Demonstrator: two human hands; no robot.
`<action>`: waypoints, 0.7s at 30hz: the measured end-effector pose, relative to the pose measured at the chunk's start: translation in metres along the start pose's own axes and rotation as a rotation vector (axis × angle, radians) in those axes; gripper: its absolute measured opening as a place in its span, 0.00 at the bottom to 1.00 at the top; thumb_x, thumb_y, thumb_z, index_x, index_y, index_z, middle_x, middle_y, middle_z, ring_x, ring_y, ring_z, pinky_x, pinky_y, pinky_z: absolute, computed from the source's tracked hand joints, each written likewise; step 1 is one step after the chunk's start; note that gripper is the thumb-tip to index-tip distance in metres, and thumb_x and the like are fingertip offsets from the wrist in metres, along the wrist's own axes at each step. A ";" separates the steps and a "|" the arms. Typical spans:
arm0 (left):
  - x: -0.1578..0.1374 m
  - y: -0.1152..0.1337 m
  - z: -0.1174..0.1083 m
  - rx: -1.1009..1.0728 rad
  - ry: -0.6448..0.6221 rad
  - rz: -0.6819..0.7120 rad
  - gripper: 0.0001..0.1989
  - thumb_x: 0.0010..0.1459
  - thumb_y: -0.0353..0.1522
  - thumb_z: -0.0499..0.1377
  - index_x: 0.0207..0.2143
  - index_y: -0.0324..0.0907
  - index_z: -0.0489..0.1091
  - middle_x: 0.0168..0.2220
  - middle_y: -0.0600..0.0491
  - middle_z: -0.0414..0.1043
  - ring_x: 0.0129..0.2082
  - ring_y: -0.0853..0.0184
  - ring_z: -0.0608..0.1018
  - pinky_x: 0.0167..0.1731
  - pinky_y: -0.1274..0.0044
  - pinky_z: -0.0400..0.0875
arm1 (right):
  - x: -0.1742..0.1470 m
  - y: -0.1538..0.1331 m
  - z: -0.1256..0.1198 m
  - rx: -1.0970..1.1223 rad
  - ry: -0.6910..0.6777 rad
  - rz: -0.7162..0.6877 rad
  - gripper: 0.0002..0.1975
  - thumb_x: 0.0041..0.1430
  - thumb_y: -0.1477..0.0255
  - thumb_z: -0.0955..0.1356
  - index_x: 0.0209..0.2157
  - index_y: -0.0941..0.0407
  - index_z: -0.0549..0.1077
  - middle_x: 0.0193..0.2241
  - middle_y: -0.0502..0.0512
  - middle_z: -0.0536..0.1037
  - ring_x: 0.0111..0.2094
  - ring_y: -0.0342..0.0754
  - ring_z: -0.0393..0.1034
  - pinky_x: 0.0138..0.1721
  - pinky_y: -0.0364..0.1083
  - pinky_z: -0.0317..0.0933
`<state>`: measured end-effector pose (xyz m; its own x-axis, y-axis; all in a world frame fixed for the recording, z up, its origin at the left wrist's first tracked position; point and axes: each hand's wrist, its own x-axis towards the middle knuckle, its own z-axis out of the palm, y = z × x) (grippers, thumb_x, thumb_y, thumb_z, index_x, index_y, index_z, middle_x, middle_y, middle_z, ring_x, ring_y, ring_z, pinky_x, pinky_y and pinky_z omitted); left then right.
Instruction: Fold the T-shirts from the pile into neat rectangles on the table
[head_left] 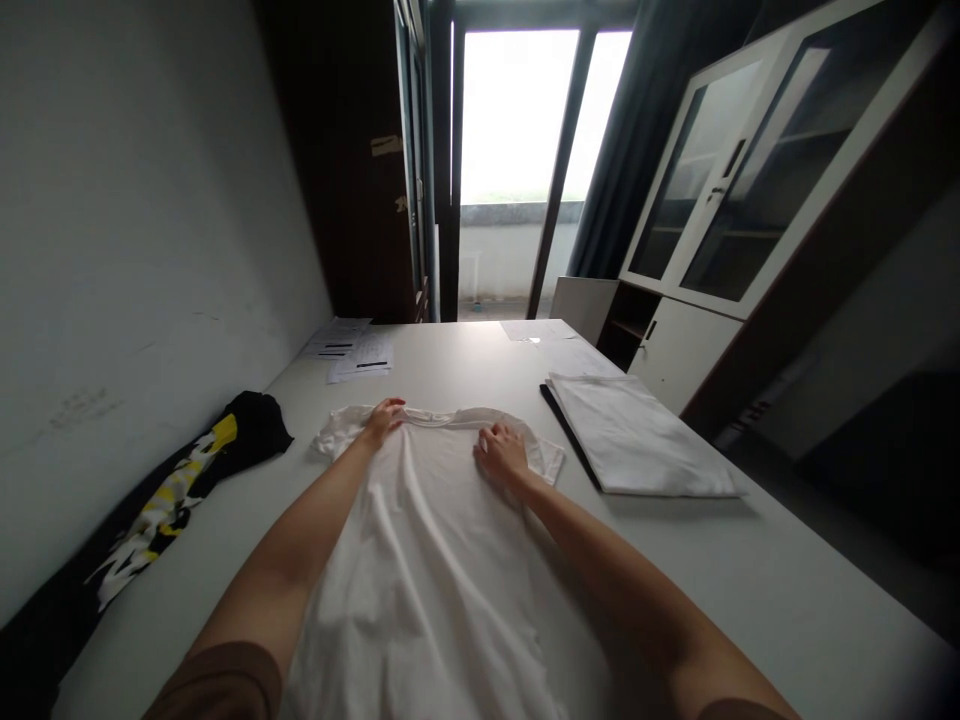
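A white T-shirt [442, 540] lies spread on the table, its collar at the far end and its lower part running out of view toward me. At the left end of the collar, my left hand [384, 420] is closed on the shoulder cloth. My right hand [504, 452] has its fingers bent and gathered on the fabric just below the right side of the collar. Soft creases run down the shirt between my arms. The left sleeve is bunched, while the right sleeve sticks out beyond my right hand.
Folded white cloth [637, 440] lies on the right over something black. A black garment with a yellow and white print [172, 490] lies along the wall. Papers [360, 355] rest at the white table's [442, 360] far left. Glass-door cabinets [720, 190] stand at right.
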<state>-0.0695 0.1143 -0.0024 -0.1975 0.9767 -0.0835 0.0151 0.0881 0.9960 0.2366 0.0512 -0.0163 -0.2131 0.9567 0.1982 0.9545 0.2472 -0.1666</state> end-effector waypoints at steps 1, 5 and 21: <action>0.004 0.002 0.002 0.029 0.013 0.047 0.12 0.53 0.27 0.56 0.41 0.41 0.71 0.49 0.45 0.75 0.50 0.62 0.78 0.49 0.71 0.74 | -0.001 0.003 0.001 -0.007 -0.001 0.010 0.20 0.68 0.57 0.63 0.54 0.52 0.73 0.56 0.65 0.72 0.60 0.61 0.60 0.59 0.58 0.53; 0.007 0.001 0.009 0.187 0.014 0.204 0.15 0.51 0.26 0.54 0.41 0.41 0.73 0.53 0.46 0.76 0.55 0.62 0.75 0.57 0.69 0.67 | 0.003 0.012 0.005 -0.013 -0.052 0.008 0.27 0.70 0.55 0.60 0.64 0.51 0.66 0.67 0.64 0.61 0.67 0.62 0.50 0.64 0.65 0.44; -0.149 -0.018 -0.084 0.900 0.105 0.481 0.13 0.59 0.32 0.59 0.47 0.44 0.74 0.53 0.45 0.73 0.56 0.52 0.71 0.63 0.62 0.58 | 0.072 0.050 0.018 0.003 -0.177 -0.059 0.31 0.71 0.53 0.56 0.69 0.51 0.58 0.72 0.60 0.51 0.72 0.58 0.41 0.68 0.62 0.38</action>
<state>-0.1226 -0.0492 -0.0049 -0.0604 0.9293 0.3645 0.8363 -0.1522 0.5267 0.2654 0.1351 -0.0278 -0.3024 0.9525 0.0352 0.9387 0.3040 -0.1624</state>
